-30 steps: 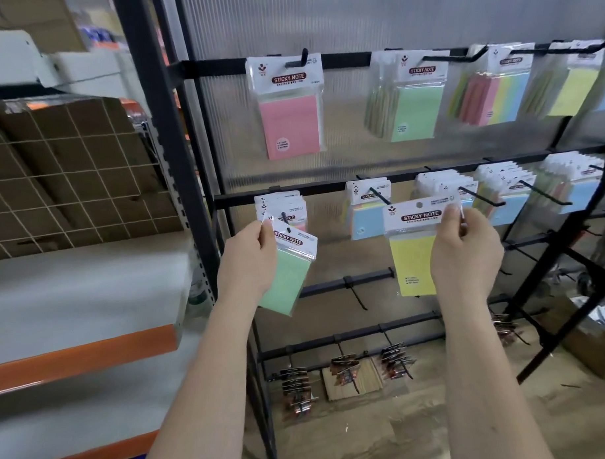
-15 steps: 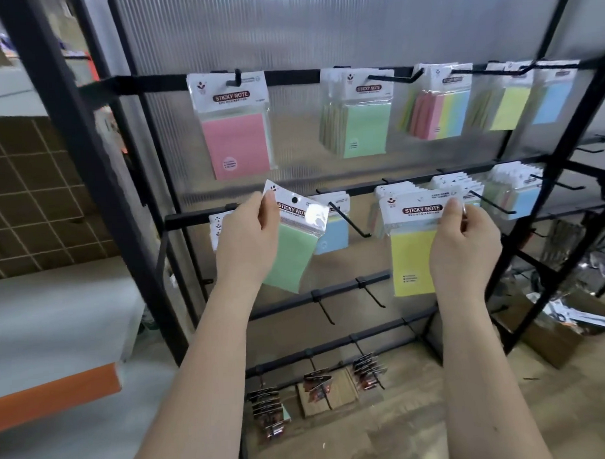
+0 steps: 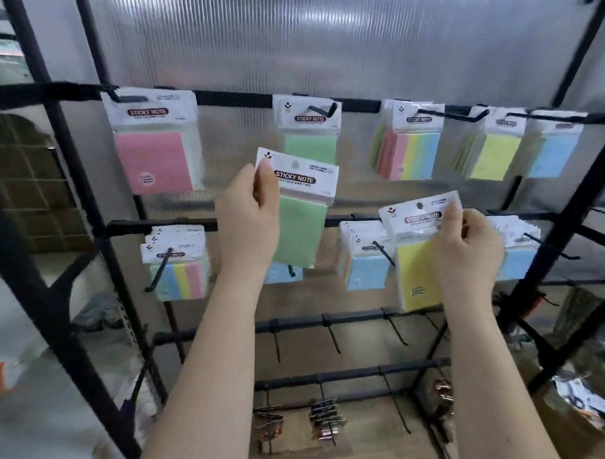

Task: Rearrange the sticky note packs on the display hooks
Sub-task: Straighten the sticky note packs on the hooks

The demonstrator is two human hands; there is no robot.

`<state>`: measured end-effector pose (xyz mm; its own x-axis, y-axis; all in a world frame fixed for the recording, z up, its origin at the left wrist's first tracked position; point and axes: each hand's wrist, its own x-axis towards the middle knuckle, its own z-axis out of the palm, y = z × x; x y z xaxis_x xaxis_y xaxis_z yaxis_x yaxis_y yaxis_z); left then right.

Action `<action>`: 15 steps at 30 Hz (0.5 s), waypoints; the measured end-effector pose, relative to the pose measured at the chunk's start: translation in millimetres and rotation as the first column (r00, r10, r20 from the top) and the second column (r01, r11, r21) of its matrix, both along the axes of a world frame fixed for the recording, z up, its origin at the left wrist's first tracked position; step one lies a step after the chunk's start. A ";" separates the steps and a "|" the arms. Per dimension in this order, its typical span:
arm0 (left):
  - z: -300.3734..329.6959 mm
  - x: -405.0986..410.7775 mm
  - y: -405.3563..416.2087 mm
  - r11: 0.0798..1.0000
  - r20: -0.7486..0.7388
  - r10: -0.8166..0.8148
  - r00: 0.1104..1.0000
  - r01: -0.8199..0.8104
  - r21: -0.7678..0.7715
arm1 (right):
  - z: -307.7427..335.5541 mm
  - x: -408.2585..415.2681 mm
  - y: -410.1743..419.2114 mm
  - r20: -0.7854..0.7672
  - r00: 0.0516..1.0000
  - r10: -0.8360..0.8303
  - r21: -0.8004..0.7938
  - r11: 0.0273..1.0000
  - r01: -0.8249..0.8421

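Sticky note packs hang on black display hooks [image 3: 319, 109] across the rack's rails, and every header I can read says "STICKY NOTE" in white on a dark band; the finer print below is too blurred to make out. My left hand [image 3: 247, 217] pinches the green pack [image 3: 299, 226] by the left edge of its white header, thumb on the front, holding it tilted just in front of and below the green pack on the top rail [image 3: 310, 139]. My right hand [image 3: 466, 254] grips the yellow pack [image 3: 417, 270] at the right end of its header, fingers curled over the card, to the right of the green pack and in front of the middle rail's blue packs [image 3: 366, 271]. A pink pack [image 3: 153, 159] hangs far left on the top rail.
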<state>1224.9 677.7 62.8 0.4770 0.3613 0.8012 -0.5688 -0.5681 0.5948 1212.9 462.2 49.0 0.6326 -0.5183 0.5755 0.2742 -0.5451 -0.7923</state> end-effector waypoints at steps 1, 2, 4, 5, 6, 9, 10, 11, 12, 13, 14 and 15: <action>3.8 1.5 -9.7 1.000 0.014 0.010 1.000 -0.010 -0.014 | 2.8 4.4 -7.7 0.008 1.000 0.023 -0.005 1.000 -0.023; 7.5 2.5 -18.2 0.999 0.027 0.024 0.999 -0.023 -0.030 | 4.9 8.3 -14.5 0.012 0.999 0.046 -0.007 0.999 -0.046; 15.1 4.4 -31.0 0.996 0.071 0.054 0.996 -0.049 -0.077 | 6.7 15.6 -25.3 0.016 0.996 0.086 -0.020 0.996 -0.086; 18.8 5.5 -35.3 0.993 0.095 0.062 0.994 -0.052 -0.108 | 6.5 18.6 -29.4 0.014 0.994 0.107 -0.024 0.994 -0.106; 22.6 6.8 -39.1 0.990 0.111 0.059 0.992 -0.044 -0.136 | 6.0 21.4 -32.9 0.008 0.992 0.127 -0.023 0.992 -0.127; 34.7 11.4 -47.0 0.986 0.120 0.020 0.993 0.000 -0.165 | 3.6 27.9 -39.5 -0.006 0.984 0.178 -0.011 0.984 -0.178; 38.4 12.9 -48.5 0.986 0.128 0.022 0.992 0.000 -0.167 | 2.8 29.6 -40.5 -0.005 0.982 0.186 -0.015 0.982 -0.186; 41.6 14.9 -49.5 0.985 0.139 0.028 0.990 -0.004 -0.172 | 2.0 30.8 -41.0 -0.002 0.982 0.190 -0.021 0.981 -0.190; 44.5 17.1 -50.3 0.984 0.147 0.035 0.988 -0.008 -0.178 | 1.2 31.8 -41.2 0.003 0.981 0.193 -0.022 0.981 -0.193; 47.0 19.6 -51.0 0.983 0.150 0.042 0.988 -0.014 -0.182 | 0.3 32.6 -41.0 0.008 0.981 0.195 -0.018 0.981 -0.194; 49.1 22.4 -51.5 0.983 0.146 0.049 0.988 -0.021 -0.184 | -0.6 33.0 -40.6 0.009 0.980 0.197 -0.010 0.980 -0.197; 50.6 24.8 -51.9 0.983 0.137 0.052 0.989 -0.026 -0.184 | -1.4 33.2 -40.0 0.006 0.979 0.202 0.000 0.979 -0.202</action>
<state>1249.7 625.8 113.4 0.3473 0.5227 0.7786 -0.6335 -0.4814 0.6058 1246.1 422.2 47.6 0.7208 -0.3805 0.5794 0.3832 -0.4778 -0.7905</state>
